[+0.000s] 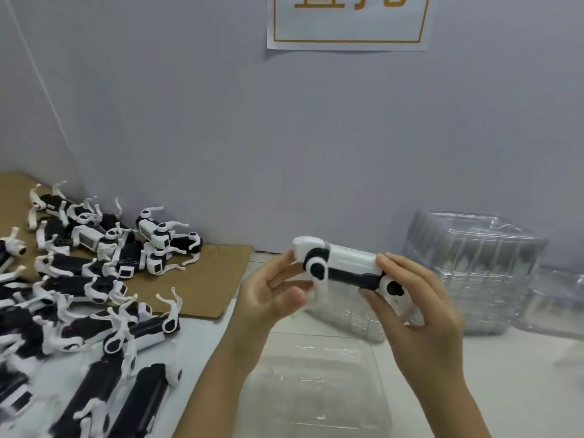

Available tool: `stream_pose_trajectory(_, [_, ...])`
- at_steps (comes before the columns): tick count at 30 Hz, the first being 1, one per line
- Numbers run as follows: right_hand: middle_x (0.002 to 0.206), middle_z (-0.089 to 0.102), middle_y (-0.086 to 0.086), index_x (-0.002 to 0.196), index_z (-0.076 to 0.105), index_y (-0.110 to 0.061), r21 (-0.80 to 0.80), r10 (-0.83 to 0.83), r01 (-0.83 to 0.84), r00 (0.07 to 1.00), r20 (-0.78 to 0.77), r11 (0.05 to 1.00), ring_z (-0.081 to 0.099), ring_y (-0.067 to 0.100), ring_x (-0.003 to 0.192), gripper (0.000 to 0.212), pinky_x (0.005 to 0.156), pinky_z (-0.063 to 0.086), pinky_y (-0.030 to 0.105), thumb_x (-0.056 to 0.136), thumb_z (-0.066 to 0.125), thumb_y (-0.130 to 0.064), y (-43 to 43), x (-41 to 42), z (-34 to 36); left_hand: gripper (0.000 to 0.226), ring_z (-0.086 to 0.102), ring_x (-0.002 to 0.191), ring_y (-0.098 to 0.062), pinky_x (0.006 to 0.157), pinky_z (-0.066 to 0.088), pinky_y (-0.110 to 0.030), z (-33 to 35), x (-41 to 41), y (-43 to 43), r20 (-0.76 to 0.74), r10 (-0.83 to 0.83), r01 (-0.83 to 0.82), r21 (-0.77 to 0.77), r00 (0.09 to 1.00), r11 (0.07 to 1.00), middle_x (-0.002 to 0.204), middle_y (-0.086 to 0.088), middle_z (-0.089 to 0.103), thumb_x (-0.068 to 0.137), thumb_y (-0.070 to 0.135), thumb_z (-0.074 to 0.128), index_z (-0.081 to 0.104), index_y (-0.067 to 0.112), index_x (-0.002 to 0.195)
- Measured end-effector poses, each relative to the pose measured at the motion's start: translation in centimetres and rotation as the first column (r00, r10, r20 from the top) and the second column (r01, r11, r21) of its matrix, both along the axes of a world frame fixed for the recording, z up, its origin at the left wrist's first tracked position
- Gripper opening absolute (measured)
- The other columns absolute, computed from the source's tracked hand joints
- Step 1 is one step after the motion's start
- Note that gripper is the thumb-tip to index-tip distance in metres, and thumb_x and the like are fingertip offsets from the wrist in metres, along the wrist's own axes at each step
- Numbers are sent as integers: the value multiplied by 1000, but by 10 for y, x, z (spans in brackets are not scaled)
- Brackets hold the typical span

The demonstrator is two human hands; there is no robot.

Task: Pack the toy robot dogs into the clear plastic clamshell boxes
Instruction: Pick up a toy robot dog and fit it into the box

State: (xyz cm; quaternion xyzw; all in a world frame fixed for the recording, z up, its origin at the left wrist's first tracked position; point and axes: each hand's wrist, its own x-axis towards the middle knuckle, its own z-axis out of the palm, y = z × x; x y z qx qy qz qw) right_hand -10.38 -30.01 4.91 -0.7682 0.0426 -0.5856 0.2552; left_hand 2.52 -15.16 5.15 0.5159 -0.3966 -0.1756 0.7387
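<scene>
At centre frame we hold one toy robot dog [344, 267] in the air between both hands, the left hand [278, 298] pinching its head end with thumb and fingers closed on it, the right hand [420, 314] clasping its rear end the same way. The dog lies level, white back uppermost, its legs folded under. Directly below it, at lower centre, an open clamshell box [313, 384] waits on the white table [521, 374], its tray empty as far as we can tell through the glare. We judge this the step between picking and placing: the next move calls for lowering the dog into the moulded tray with the legs tucked so that the lid can close. A heap of unpacked dogs [88, 279] fills the left of the frame, partly on brown cardboard [215, 279]; a stack of empty clamshells [471, 270] stands at right. The paper sign [347, 33] at top centre carries orange characters cropped by the frame edge; we cannot read them.
</scene>
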Motion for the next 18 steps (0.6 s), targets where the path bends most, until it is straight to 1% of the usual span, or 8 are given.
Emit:
stream_pose_trajectory(2, [118,65,-2,112,69,-18,-290,-107,108,994,21,951,65,21,99,34,84,53,29,79,76,-13,-1,-5,7,67,66,104,-15,82,51,-18,-3,0,-4,-26,25,-25,6,999,1000,114,-1,71,56,60,86,69,33,115])
stream_pose_trajectory(4, [116,66,-4,105,75,-18,-439,-128,130,991,35,889,63,28,100,28,90,46,34,79,75,-8,5,-6,14,60,63,112,-19,87,51,-21,-10,2,-8,-169,-85,73,-74,982,995,120,-6,68,65,37,89,68,25,119])
stream_pose_trajectory(7, [112,69,-14,94,79,-28,-557,-136,158,987,81,815,54,21,109,22,92,38,43,87,68,-9,27,0,14,61,59,116,-28,90,52,-29,-24,4,-9,-348,-371,281,-283,861,917,125,-18,60,76,2,76,53,5,133])
stream_pose_trajectory(10, [107,72,-13,81,78,-24,-634,-95,120,993,73,764,47,20,109,20,94,42,43,86,68,-7,52,14,2,61,58,108,-31,77,55,-29,-35,11,-9,-422,-307,251,-183,853,951,120,-19,58,76,6,66,47,-1,133])
stream_pose_trajectory(12, [105,72,-10,76,76,-20,-645,-91,111,994,64,756,46,21,107,20,92,45,39,81,70,-2,60,20,-3,68,58,105,-28,73,54,-27,-37,14,-8,-444,-259,225,-129,858,966,115,-14,58,70,15,69,47,2,133])
stream_pose_trajectory(14, [106,72,-7,80,77,-20,-599,-95,106,994,50,793,45,23,107,22,91,47,37,85,66,-1,54,20,-2,72,60,104,-28,77,55,-29,-36,16,-6,-432,-313,244,-208,846,947,113,-14,60,67,12,73,47,7,134])
stream_pose_trajectory(16, [112,69,-4,90,77,-21,-485,-75,79,997,29,871,46,24,107,22,95,45,32,88,64,-3,40,16,-3,65,60,110,-27,89,53,-33,-31,16,-5,-341,-295,216,-251,892,944,119,-13,61,69,8,67,53,16,132])
stream_pose_trajectory(18, [120,60,-7,104,70,-27,-280,-2,-5,1000,-24,960,47,21,110,27,101,39,25,85,69,-8,24,13,-4,60,55,116,-24,102,43,-35,-23,13,-2,-216,-200,162,-183,956,970,124,-9,59,70,14,64,56,21,129])
